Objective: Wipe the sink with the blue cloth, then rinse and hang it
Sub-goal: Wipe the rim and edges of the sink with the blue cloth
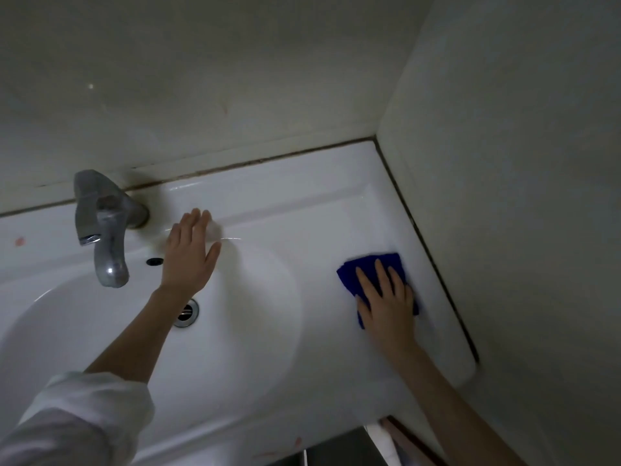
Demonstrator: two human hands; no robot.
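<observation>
A white ceramic sink [302, 210] fills the lower part of the head view, its round basin on the left. The folded blue cloth [366, 269] lies on the sink's flat right ledge, close to the side wall. My right hand [386, 304] presses flat on the cloth with fingers spread and straight. My left hand [190, 253] rests flat, fingers straight, on the back rim of the basin, just right of the metal tap [104, 227]. The drain [186, 312] shows beside my left forearm.
The sink sits in a corner: a back wall [235, 79] and a right wall [521, 163] meet it along dark sealant lines. An overflow hole [154, 261] lies behind the tap spout. Reddish stains mark the left ledge [20, 241] and front edge.
</observation>
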